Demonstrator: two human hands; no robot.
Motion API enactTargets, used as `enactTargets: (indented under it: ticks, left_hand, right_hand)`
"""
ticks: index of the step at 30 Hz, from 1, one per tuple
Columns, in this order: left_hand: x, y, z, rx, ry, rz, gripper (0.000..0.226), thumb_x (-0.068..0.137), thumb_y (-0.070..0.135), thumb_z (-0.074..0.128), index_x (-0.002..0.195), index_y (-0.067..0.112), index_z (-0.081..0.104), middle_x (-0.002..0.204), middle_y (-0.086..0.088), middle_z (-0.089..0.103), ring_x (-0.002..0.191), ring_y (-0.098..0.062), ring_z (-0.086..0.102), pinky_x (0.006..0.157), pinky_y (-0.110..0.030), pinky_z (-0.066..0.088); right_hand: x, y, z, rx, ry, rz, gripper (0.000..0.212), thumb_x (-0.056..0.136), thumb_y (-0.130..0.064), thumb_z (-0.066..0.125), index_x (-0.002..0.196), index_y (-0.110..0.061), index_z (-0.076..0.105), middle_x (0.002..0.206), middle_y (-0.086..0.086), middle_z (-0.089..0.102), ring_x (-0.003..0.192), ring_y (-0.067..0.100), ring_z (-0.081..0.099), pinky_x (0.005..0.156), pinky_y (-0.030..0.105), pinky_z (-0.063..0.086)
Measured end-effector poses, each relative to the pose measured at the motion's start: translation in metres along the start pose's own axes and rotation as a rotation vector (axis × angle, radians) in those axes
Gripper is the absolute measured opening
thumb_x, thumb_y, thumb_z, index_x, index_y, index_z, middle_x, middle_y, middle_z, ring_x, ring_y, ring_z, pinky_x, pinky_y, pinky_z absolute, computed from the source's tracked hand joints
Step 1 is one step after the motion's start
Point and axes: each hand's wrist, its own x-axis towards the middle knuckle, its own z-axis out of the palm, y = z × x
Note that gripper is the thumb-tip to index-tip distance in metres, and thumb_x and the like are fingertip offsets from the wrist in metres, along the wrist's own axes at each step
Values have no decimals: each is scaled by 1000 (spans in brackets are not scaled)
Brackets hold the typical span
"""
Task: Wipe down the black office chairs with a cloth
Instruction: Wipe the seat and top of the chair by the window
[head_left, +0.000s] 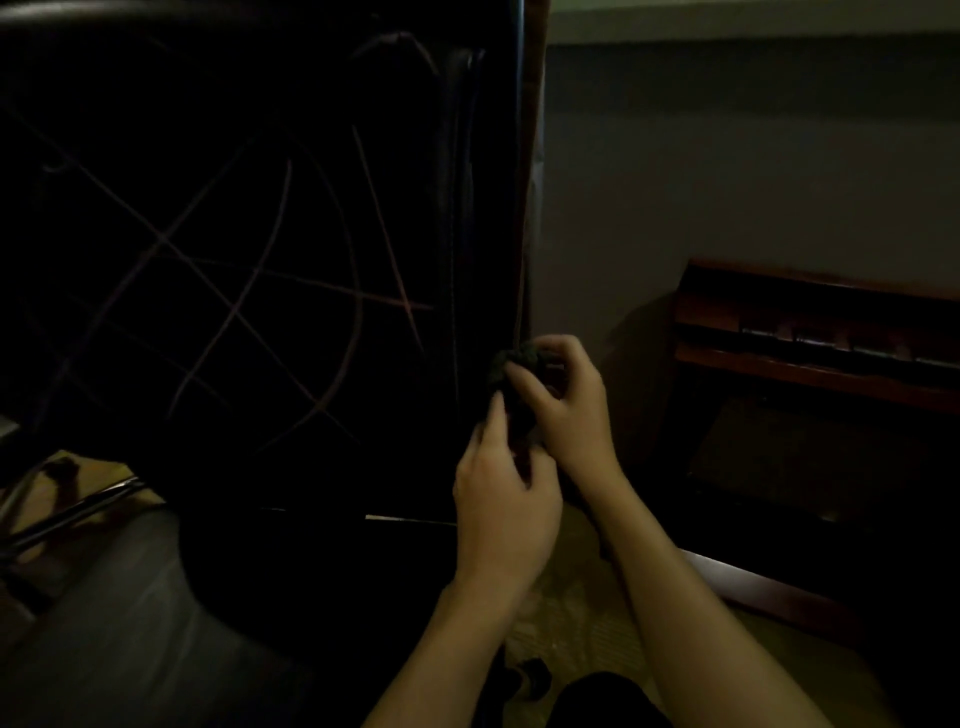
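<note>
Filling the left: black chair back (234, 249) — upright, marked with pale crossing scratch lines, its right edge running down to the hands
Seat: dark chair seat (130, 613) low on the left, with a metal chair frame (67, 512) slanting above it
Wall: grey wall (727, 156) behind, dim
Wood piece: reddish-brown wooden furniture (810, 332) at right, standing on the floor (571, 639)
Right hand (563, 410): fingers curled, pinching the cloth against the chair's edge
Left hand (501, 493): just below, fingers bent round the cloth's lower part
Cloth (511, 374): dark bunched wad — held between both hands, touching the chair's right edge
</note>
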Motion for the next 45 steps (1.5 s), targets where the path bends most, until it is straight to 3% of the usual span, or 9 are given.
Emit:
enactTargets:
  ticks: [3, 7, 10, 16, 21, 30, 35, 41, 45]
  left_hand:
    - [-13, -1, -11, 17, 33, 29, 56, 95, 26, 57, 146, 24, 35, 114, 20, 55, 91, 6, 61, 73, -13, 54]
    - [-23, -6, -27, 56, 183, 151, 59, 87, 30, 66, 139, 26, 38, 81, 12, 56, 69, -2, 62, 60, -17, 53]
    - [-18, -8, -36, 120, 205, 194, 31, 86, 28, 67, 115, 25, 57, 67, 8, 53, 60, -6, 57, 57, -18, 49]
    - [-18, 3, -50, 102, 247, 240, 9, 84, 23, 65, 90, 25, 59, 100, 13, 52, 85, -4, 58, 62, -20, 51]
    - [-28, 4, -51, -24, 148, 91, 20, 88, 11, 65, 94, 25, 53, 80, 6, 62, 62, -4, 61, 50, -18, 48]
    - [20, 42, -50, 324, 437, 343, 11, 92, 24, 63, 102, 21, 60, 89, 10, 61, 76, -4, 57, 66, -15, 44]
    - [26, 34, -49, 389, 466, 396, 11, 90, 18, 65, 100, 16, 60, 89, 9, 60, 74, -4, 55, 64, -9, 39]
    - [8, -15, -50, 359, 379, 360, 15, 86, 10, 68, 96, 17, 58, 87, 6, 59, 71, -2, 57, 60, -17, 50]
    - [-6, -40, -38, 390, 291, 302, 17, 85, 9, 70, 93, 18, 58, 87, 7, 58, 70, 1, 56, 58, -15, 48]
  right_hand:
    - [-27, 3, -4, 137, -12, 39, 18, 89, -14, 67, 106, -13, 59, 97, -1, 66, 94, 15, 65, 83, 41, 56]
    - [-46, -8, -14, 164, -173, -1, 20, 87, -11, 69, 105, -12, 60, 96, -5, 64, 94, 12, 64, 80, 28, 54]
    - [-41, -19, -20, 201, -236, 13, 24, 86, -10, 70, 108, -10, 60, 96, -8, 65, 95, 10, 64, 80, 22, 51]
    - [-46, -27, -29, 261, -403, 88, 26, 87, -12, 69, 111, -13, 60, 100, -6, 65, 97, 11, 64, 79, 25, 54]
    - [-47, -26, -36, 163, -505, 88, 21, 86, -18, 70, 106, -16, 64, 98, -4, 66, 95, 12, 65, 79, 30, 56]
    - [12, -46, -3, -17, 13, -68, 32, 88, -22, 69, 118, -19, 56, 113, -3, 59, 105, 7, 58, 91, 33, 53]
    - [-8, -31, 40, -6, 261, -205, 15, 94, -16, 61, 108, -12, 64, 104, -2, 56, 91, 6, 59, 78, 32, 55]
    - [-49, 14, 64, -41, 343, -152, 10, 94, -13, 57, 99, -8, 65, 93, -4, 55, 82, 1, 54, 72, 10, 42]
    - [-73, 40, 65, -129, 277, -37, 5, 94, -11, 57, 99, -13, 60, 94, -9, 50, 83, -4, 51, 72, 11, 42]
